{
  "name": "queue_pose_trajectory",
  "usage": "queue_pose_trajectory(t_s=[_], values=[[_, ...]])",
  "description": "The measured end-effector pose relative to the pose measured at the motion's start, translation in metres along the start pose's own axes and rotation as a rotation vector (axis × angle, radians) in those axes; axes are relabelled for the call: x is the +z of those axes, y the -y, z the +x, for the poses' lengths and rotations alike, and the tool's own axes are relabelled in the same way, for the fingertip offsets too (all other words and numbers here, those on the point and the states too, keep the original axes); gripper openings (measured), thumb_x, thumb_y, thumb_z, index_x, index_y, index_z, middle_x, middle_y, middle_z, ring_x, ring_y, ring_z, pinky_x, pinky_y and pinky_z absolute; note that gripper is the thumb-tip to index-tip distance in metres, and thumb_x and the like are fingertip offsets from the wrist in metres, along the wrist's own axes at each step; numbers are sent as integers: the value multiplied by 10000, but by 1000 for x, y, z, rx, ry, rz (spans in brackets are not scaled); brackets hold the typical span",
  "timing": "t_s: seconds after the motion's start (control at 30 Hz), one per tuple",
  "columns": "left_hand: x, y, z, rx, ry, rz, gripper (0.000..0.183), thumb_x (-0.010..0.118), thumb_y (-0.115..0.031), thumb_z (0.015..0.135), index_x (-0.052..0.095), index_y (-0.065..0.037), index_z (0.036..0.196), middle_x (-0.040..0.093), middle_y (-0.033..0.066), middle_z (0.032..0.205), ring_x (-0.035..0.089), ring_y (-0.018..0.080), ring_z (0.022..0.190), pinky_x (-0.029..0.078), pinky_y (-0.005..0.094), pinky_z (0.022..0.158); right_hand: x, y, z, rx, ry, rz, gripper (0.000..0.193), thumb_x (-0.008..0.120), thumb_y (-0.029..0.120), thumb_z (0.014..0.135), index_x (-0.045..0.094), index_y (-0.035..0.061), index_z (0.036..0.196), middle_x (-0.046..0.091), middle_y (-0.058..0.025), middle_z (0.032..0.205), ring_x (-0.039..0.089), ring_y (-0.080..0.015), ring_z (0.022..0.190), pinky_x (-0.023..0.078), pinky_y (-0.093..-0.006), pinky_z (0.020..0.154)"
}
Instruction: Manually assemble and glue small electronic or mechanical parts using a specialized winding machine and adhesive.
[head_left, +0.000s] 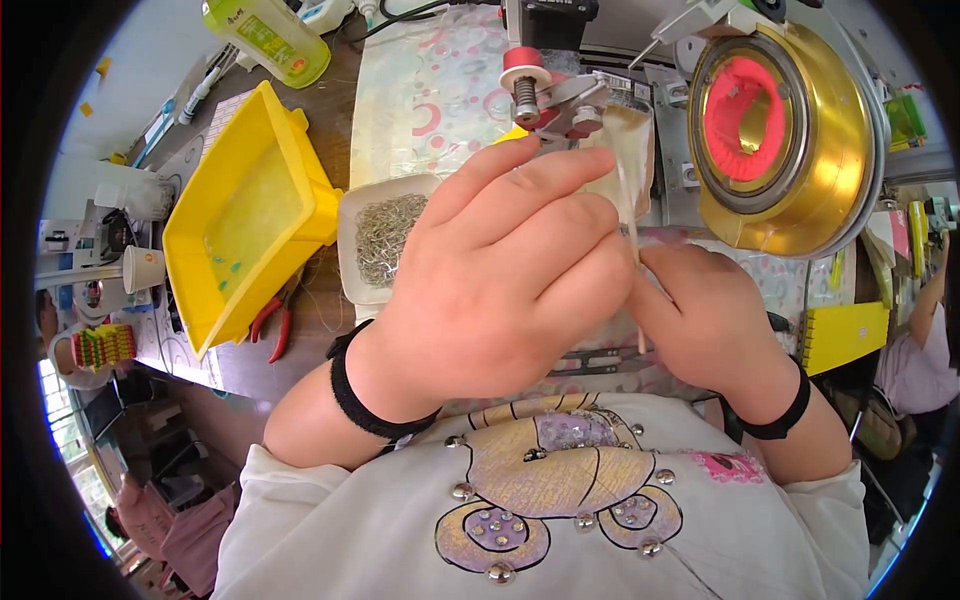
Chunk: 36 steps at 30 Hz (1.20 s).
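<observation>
Going left to right, the yellow bin (250, 190) shows just a few green specks (235, 267), and the white tray (347, 225) has a big pile of silvery wire bits (383, 240), so I'd guess there's plenty left, tho nothing looks clearly finished. Left hand (500, 270) is half curled, fingertips up by the little press (523, 78), but what's under them is hidden, so can't tell if it's pinching anything. The thin pale strip (630, 208) runs down between the hands, and the right hand (708, 315) is mostly closed, seemingly pinching it, tips partly covered. Gold spool (825, 150) sits further right
</observation>
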<state>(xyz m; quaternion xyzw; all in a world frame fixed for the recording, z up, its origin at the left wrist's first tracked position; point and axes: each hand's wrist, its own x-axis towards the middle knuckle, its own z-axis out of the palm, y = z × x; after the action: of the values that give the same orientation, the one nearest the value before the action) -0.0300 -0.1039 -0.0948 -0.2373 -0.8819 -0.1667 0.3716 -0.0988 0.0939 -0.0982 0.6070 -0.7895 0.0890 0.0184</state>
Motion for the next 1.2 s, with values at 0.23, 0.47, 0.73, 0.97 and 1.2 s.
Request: queue_pose_trajectory(t_s=[0.23, 0.47, 0.73, 0.97, 1.2], values=[[0, 3, -2, 8, -54, -96, 155, 653, -34, 595, 559, -23, 718, 599, 93, 768, 632, 339, 878, 489, 428, 738, -20, 6, -8, -26, -201, 117, 290, 598, 89, 693, 593, -3, 968, 499, -72, 720, 507, -203, 508, 413, -309, 442], [-4, 4, -3, 16, -63, -124, 204, 675, -30, 602, 554, -27, 766, 598, 96, 799, 629, 346, 877, 484, 431, 741, -36, 16, -11, -209, -461, 74, 279, 622, 31, 690, 595, -31, 960, 566, -158, 812, 502, -180, 506, 355, -284, 380], [-1, 9, -6, 51, -117, -203, 216, 676, -2, 599, 545, -9, 771, 588, 113, 793, 631, 360, 847, 505, 411, 680, -38, 21, -15, -247, -516, 11, 302, 631, 25, 678, 593, -28, 972, 580, -174, 859, 522, -191, 530, 368, -282, 394], [1, 10, -6, 50, -179, -231, 197, 662, 19, 586, 554, 11, 751, 585, 119, 787, 631, 363, 832, 510, 414, 679, -20, 7, -5, -123, -364, 138, 329, 600, 60, 701, 581, -24, 1019, 567, -129, 858, 531, -236, 580, 417, -326, 474], [3, 7, -6, 33, -209, -210, 169, 631, 56, 595, 556, 19, 741, 582, 118, 786, 626, 359, 837, 506, 397, 696, -4, 3, 0, 244, -25, 59, 386, 566, 68, 727, 579, 30, 1110, 579, -144, 930, 563, -306, 753, 470, -386, 638]])
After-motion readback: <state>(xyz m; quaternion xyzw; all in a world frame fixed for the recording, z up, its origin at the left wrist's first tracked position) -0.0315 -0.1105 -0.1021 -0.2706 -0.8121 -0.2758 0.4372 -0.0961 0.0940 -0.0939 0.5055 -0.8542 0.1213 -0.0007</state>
